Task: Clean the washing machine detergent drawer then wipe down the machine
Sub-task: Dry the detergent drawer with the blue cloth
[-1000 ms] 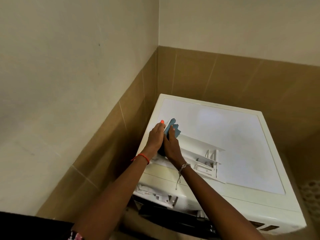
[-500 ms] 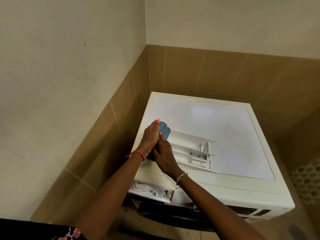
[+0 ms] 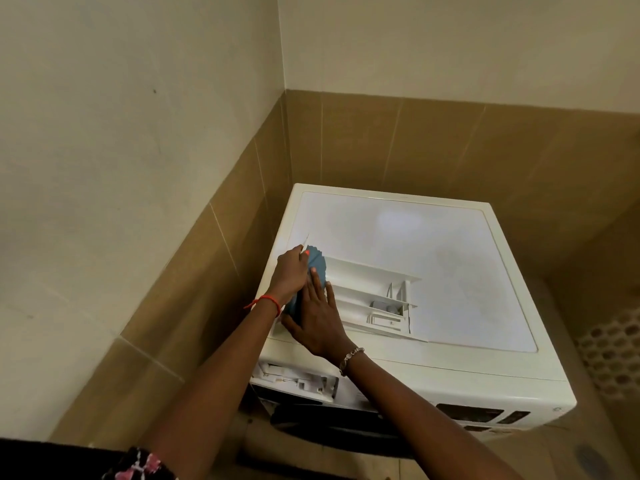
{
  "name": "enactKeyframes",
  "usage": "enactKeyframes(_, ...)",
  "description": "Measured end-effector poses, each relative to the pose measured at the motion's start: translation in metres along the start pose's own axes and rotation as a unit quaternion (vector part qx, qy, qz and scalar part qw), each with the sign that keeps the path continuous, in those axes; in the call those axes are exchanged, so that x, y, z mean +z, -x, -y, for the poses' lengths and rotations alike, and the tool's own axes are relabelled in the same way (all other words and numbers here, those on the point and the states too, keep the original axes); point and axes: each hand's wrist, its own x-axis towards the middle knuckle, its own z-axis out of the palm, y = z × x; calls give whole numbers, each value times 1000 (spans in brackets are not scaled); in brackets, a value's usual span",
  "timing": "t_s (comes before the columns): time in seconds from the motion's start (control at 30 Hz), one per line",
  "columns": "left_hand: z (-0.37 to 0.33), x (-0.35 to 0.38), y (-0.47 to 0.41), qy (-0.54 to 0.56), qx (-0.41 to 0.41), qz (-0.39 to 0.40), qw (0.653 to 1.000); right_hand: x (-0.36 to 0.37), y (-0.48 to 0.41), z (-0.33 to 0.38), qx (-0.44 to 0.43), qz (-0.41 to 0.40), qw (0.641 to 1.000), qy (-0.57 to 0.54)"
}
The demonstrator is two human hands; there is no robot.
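Note:
A white detergent drawer (image 3: 367, 296) lies on top of the white washing machine (image 3: 433, 244), taken out of its slot (image 3: 298, 379) at the machine's front left. A blue cloth (image 3: 317, 266) sits against the drawer's left end. My left hand (image 3: 289, 271) grips the cloth from the left. My right hand (image 3: 317, 317) lies flat against the cloth and the drawer's left end, fingers spread, thumb below. The drawer's front panel is hidden behind both hands.
The machine stands in a corner, with tan tiled walls (image 3: 207, 271) close on the left and behind. A perforated basket (image 3: 613, 358) shows at the right edge. The dark door (image 3: 332, 424) is below the control panel.
My right hand has opened flat and slid down along the drawer's end. The cloth now sits lower between both hands. The view has shifted slightly.

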Motion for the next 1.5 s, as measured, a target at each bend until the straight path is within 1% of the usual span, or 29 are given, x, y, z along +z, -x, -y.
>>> enactKeyframes(0.2, 1, 1, 1, -1, 12, -23, 1000, 3, -6, -3, 14, 2, 1000, 15)
enactKeyframes(0.43, 2, -1, 3, 17, 15, -16, 1000, -14, -20, -13, 31, -3, 999, -33)
enactKeyframes(0.6, 1, -2, 5, 41, 12, -9, 999, -22, -27, -19, 37, -17, 999, -31)
enactKeyframes(0.67, 2, -3, 4, 41, 14, -9, 999, -22, -29, -19, 36, -33, 998, -48)
enactKeyframes(0.73, 4, -3, 1, 45, 15, -9, 999, -24, -32, -19, 44, -57, 993, -98)
enactKeyframes(0.77, 5, -3, 2, 48, 15, -12, 999, -27, -34, -18, 56, -73, 984, -151)
enactKeyframes(0.8, 5, -2, 2, 46, 16, -17, 999, -32, -35, -16, 74, -95, 968, -222)
enactKeyframes(0.87, 5, -1, 3, 40, 21, -26, 999, -46, -36, -17, 127, -146, 914, -356)
enactKeyframes(0.9, 4, -1, 4, 38, 23, -27, 999, -53, -38, -20, 166, -167, 885, -401)
enactKeyframes(0.97, 4, 0, 5, 33, 26, -29, 999, -68, -42, -34, 244, -211, 827, -461)
enactKeyframes(1.0, 4, -1, 5, 31, 27, -30, 999, -75, -43, -40, 256, -236, 809, -473)
enactKeyframes(1.03, 4, -1, 5, 31, 26, -31, 999, -81, -43, -45, 247, -261, 806, -471)
enactKeyframes(1.13, 5, -1, 4, 28, 28, -29, 999, -90, -43, -47, 194, -303, 827, -433)
enactKeyframes(1.17, 5, -1, 4, 29, 27, -27, 999, -88, -42, -44, 177, -298, 841, -415)
enactKeyframes(1.2, 6, -1, 4, 33, 24, -27, 999, -83, -42, -43, 152, -278, 864, -391)
enactKeyframes(1.23, 6, -1, 3, 40, 23, -28, 999, -77, -42, -41, 123, -234, 894, -361)
enactKeyframes(1.3, 6, -2, 3, 59, 22, -27, 998, -60, -43, -36, 68, -84, 949, -295)
enactKeyframes(1.33, 6, -2, 3, 71, 18, -24, 997, -51, -43, -33, 50, -17, 965, -256)
enactKeyframes(1.37, 5, -2, 3, 82, 13, -21, 996, -44, -42, -30, 37, 12, 974, -223)
enactKeyframes(1.4, 5, -2, 3, 88, 12, -20, 996, -39, -42, -28, 33, 5, 978, -205)
enactKeyframes(1.47, 3, -2, 5, 81, 13, -22, 996, -36, -42, -26, 53, -38, 981, -182)
enactKeyframes(1.5, 3, -1, 5, 73, 10, -23, 997, -35, -44, -28, 62, -41, 986, -147)
